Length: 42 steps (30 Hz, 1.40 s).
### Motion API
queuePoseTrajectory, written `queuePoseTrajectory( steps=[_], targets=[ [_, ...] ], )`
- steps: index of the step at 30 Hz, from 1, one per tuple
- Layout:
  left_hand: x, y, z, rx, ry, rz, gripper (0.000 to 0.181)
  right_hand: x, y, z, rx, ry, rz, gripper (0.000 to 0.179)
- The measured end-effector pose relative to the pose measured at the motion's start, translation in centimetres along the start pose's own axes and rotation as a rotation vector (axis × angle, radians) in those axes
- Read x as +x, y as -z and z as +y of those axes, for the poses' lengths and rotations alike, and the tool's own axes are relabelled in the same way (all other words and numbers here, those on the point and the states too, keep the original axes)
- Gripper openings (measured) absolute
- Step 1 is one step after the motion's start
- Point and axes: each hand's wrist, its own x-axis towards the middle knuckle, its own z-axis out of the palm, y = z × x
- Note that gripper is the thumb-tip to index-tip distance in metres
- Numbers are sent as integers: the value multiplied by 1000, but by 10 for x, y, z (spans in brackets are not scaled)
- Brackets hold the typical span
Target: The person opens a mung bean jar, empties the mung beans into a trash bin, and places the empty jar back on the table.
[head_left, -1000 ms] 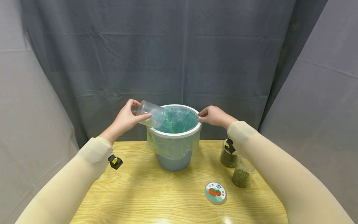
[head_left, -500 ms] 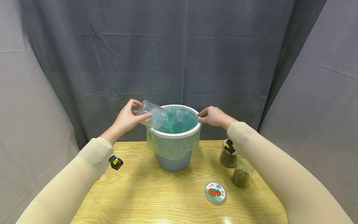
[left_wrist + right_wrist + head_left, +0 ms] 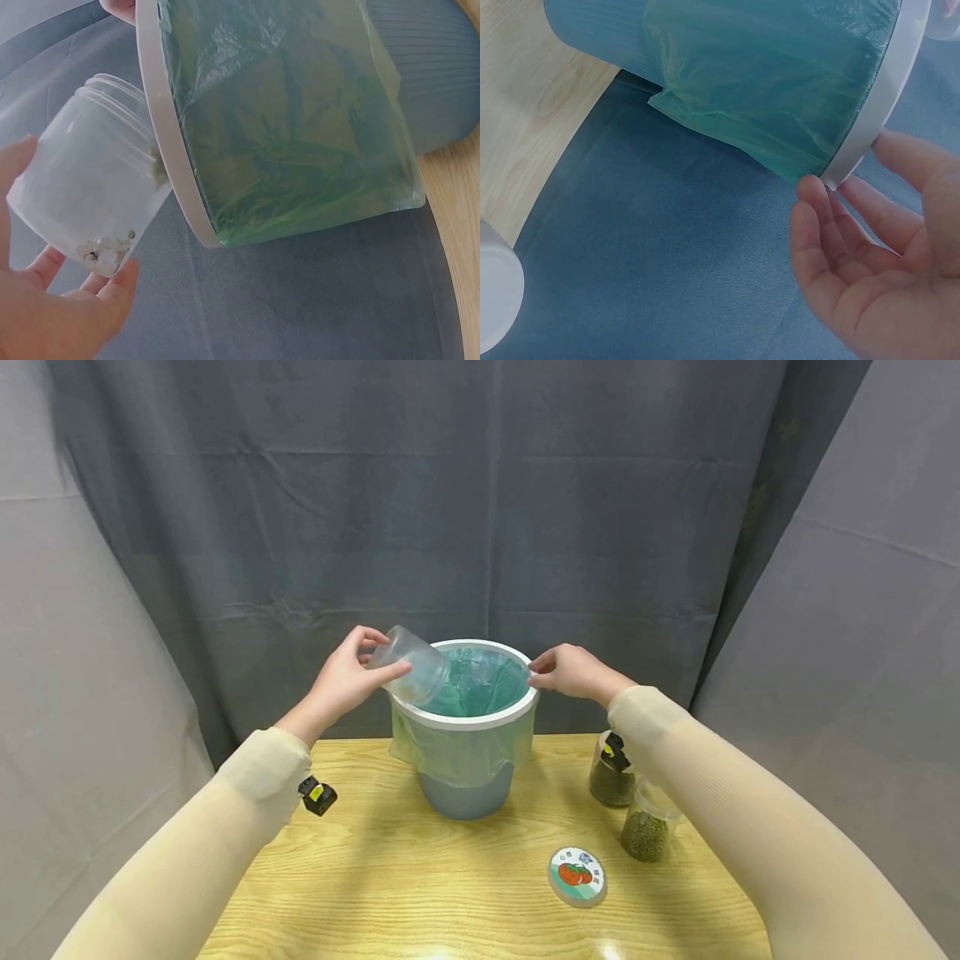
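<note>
My left hand grips a clear plastic jar around its sides, thumb toward the viewer. The jar tips mouth-down over the left part of the white rim of a trash bin. Some greenish stuff shows at the jar's mouth, and a whitish patch with dark specks lies near its base. A green plastic bag lines the bin and folds down outside it. On the opposite side, my right hand pinches the bin's rim between thumb and fingers.
Right of the bin, two clear jars stand below my right forearm: a farther jar with dark contents and a nearer jar of green beans. A round lid with a tomato picture lies on the wooden table. Grey curtains surround it.
The jar in my left hand has moved slightly right and tips more steeply into the bin. The pale greenish patch along its lower side has faded. My right hand stays at the rim.
</note>
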Motion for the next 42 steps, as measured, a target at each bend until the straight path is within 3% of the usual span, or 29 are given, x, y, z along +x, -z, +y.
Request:
queuePoseTrajectory(
  steps=[14, 30, 37, 42],
  targets=[
    [3, -5, 4, 9, -36, 0, 62, -2, 0, -1, 17, -11, -6, 45],
    [7, -16, 17, 61, -135, -29, 62, -1, -1, 0, 27, -14, -3, 45],
    [7, -19, 18, 76, -137, -37, 62, -1, -1, -1, 21, -9, 3, 45],
    [7, -20, 18, 72, -128, 3, 60, -1, -2, 0, 21, -8, 2, 45]
  ],
)
